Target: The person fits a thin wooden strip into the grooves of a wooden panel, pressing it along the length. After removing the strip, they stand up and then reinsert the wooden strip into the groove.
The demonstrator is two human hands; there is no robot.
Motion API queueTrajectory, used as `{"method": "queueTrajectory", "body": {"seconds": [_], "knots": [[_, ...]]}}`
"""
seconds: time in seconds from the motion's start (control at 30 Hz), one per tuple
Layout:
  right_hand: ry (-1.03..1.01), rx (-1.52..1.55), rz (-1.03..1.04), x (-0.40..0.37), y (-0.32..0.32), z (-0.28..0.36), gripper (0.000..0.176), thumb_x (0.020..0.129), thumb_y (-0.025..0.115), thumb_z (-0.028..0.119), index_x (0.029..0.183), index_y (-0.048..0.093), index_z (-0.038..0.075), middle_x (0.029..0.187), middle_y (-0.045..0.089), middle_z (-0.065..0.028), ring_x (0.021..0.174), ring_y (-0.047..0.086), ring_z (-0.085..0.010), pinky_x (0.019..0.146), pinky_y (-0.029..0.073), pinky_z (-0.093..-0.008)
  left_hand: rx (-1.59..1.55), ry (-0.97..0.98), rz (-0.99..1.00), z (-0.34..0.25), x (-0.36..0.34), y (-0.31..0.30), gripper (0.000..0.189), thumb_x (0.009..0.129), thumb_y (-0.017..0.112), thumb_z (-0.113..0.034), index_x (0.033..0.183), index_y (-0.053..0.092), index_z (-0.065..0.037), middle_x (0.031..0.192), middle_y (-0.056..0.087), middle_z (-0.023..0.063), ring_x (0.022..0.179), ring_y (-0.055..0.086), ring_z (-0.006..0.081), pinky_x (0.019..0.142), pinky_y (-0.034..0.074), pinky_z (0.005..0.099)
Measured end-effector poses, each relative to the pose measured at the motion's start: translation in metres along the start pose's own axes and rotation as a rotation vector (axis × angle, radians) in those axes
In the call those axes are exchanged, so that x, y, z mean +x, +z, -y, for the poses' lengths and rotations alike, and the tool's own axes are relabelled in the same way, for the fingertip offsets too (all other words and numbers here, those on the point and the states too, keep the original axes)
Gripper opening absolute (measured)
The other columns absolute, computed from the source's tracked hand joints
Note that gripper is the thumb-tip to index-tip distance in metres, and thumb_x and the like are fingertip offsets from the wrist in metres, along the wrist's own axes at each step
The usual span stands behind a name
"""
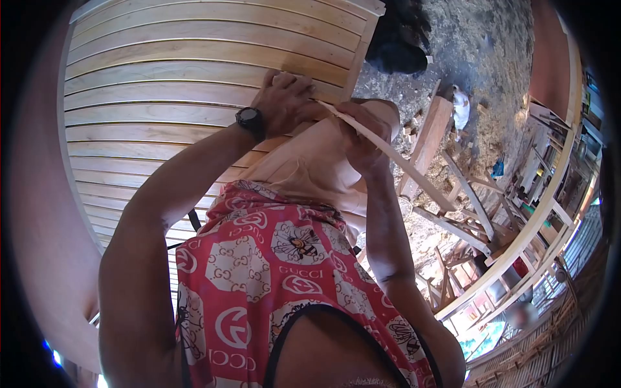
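My left hand, with a dark watch on its wrist, rests on a slatted wooden panel near its right edge. Its fingers are bent against the slats, and whether they pinch anything is hidden. Just to the right, my right hand is closed around a long thin wooden strip. One end of the strip lies by the panel's edge close to my left hand, while the other slants down to the right. My knee in light trousers is under my right hand.
A thick wooden plank and several loose timbers lie at the right. Shavings cover the ground. A dark object sits beyond the panel's corner. A curved wooden frame stands far right, with a blurred person near it.
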State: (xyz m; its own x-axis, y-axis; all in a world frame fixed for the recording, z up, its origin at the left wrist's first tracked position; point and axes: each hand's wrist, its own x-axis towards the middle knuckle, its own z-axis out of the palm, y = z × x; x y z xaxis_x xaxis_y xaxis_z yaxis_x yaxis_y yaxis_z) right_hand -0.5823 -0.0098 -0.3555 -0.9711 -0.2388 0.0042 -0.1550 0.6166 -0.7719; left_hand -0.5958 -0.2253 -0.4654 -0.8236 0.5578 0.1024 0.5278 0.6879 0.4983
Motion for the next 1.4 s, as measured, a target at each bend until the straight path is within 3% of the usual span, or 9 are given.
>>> {"method": "queueTrajectory", "body": {"seconds": [0.2, 0.37, 0.6, 0.8, 0.9, 1.07, 1.23, 1.3, 1.4], "knots": [[0.01, -0.019, -0.009, -0.001, 0.001, 0.005, 0.018, 0.088, 0.078, -0.001, 0.106, 0.073, 0.001, 0.096, 0.077, -0.0157, 0.087, 0.076, -0.0301, 0.075, 0.059, -0.0369, 0.014, -0.004, -0.052, -0.002, -0.007, 0.011, 0.012, 0.091, 0.071, -0.039, 0.102, 0.076, -0.035, 0.133, 0.062, -0.0005, 0.125, 0.054, 0.0254, 0.111, 0.032, 0.0561], [-0.046, 0.005, -0.033, -0.002, -0.001, 0.004, 0.017, 0.088, 0.077, 0.0, 0.105, 0.073, 0.0, 0.096, 0.077, -0.0154, 0.088, 0.076, -0.0302, 0.077, 0.059, -0.0368, -0.001, -0.062, -0.086, -0.007, -0.016, 0.013, 0.032, 0.086, 0.075, -0.032, 0.118, 0.075, -0.027, 0.139, 0.06, 0.001, 0.135, 0.051, 0.0255, 0.117, 0.028, 0.0627], [-0.076, 0.002, -0.023, -0.001, -0.006, 0.005, 0.014, 0.088, 0.077, -0.001, 0.102, 0.075, 0.0, 0.096, 0.077, -0.0152, 0.086, 0.076, -0.0299, 0.076, 0.058, -0.0354, 0.032, -0.003, 0.014, 0.002, -0.02, 0.006, 0.04, 0.085, 0.076, -0.03, 0.125, 0.074, -0.028, 0.144, 0.056, 0.005, 0.141, 0.048, 0.0289, 0.123, 0.023, 0.0629], [-0.099, -0.005, -0.138, 0.003, -0.015, 0.023, 0.013, 0.087, 0.079, 0.0, 0.099, 0.076, 0.002, 0.094, 0.078, -0.0149, 0.08, 0.075, -0.0276, 0.071, 0.056, -0.0336, 0.024, 0.028, -0.071, 0.004, -0.023, 0.009, 0.034, 0.087, 0.074, -0.032, 0.12, 0.075, -0.025, 0.14, 0.055, 0.0047, 0.142, 0.044, 0.0273, 0.123, 0.024, 0.0631], [-0.16, -0.027, -0.084, 0.0, -0.022, 0.03, 0.012, 0.091, 0.073, -0.002, 0.103, 0.072, 0.0, 0.096, 0.076, -0.0169, 0.087, 0.076, -0.0339, 0.073, 0.06, -0.0402, 0.04, 0.062, -0.028, 0.004, -0.025, 0.006, 0.041, 0.087, 0.075, -0.037, 0.124, 0.073, -0.02, 0.141, 0.054, 0.0074, 0.142, 0.044, 0.0299, 0.123, 0.022, 0.0639], [-0.053, 0.068, -0.032, -0.024, -0.01, 0.017, 0.014, 0.089, 0.074, -0.002, 0.102, 0.073, 0.0, 0.097, 0.076, -0.0167, 0.089, 0.076, -0.0343, 0.075, 0.06, -0.0389, 0.041, 0.023, 0.065, 0.001, -0.025, 0.0, 0.068, 0.084, 0.076, -0.055, 0.134, 0.066, -0.01, 0.14, 0.055, 0.0102, 0.141, 0.043, 0.0338, 0.123, 0.019, 0.0642], [-0.019, 0.146, -0.041, -0.039, 0.004, -0.003, 0.018, 0.087, 0.073, -0.002, 0.104, 0.074, 0.001, 0.099, 0.077, -0.0166, 0.091, 0.076, -0.0352, 0.077, 0.061, -0.0393, 0.02, 0.02, 0.075, -0.002, -0.023, 0.0, 0.069, 0.085, 0.075, -0.06, 0.134, 0.066, -0.012, 0.139, 0.055, 0.0098, 0.14, 0.043, 0.0353, 0.123, 0.02, 0.0631], [-0.035, 0.137, -0.037, -0.042, 0.007, -0.007, 0.015, 0.092, 0.077, 0.002, 0.106, 0.075, -0.002, 0.103, 0.077, -0.0163, 0.092, 0.076, -0.026, 0.079, 0.059, -0.0351, 0.019, 0.006, 0.075, -0.003, -0.022, -0.001, 0.068, 0.085, 0.074, -0.06, 0.134, 0.066, -0.013, 0.139, 0.055, 0.0095, 0.14, 0.043, 0.0353, 0.123, 0.02, 0.0627], [-0.025, 0.123, -0.043, -0.043, 0.008, -0.008, 0.015, 0.092, 0.077, 0.002, 0.106, 0.075, -0.002, 0.104, 0.077, -0.017, 0.094, 0.076, -0.027, 0.08, 0.06, -0.0347, 0.014, 0.003, 0.071, -0.003, -0.021, 0.0, 0.065, 0.087, 0.073, -0.059, 0.133, 0.067, -0.014, 0.138, 0.055, 0.0092, 0.14, 0.043, 0.0348, 0.123, 0.021, 0.0615]]}}
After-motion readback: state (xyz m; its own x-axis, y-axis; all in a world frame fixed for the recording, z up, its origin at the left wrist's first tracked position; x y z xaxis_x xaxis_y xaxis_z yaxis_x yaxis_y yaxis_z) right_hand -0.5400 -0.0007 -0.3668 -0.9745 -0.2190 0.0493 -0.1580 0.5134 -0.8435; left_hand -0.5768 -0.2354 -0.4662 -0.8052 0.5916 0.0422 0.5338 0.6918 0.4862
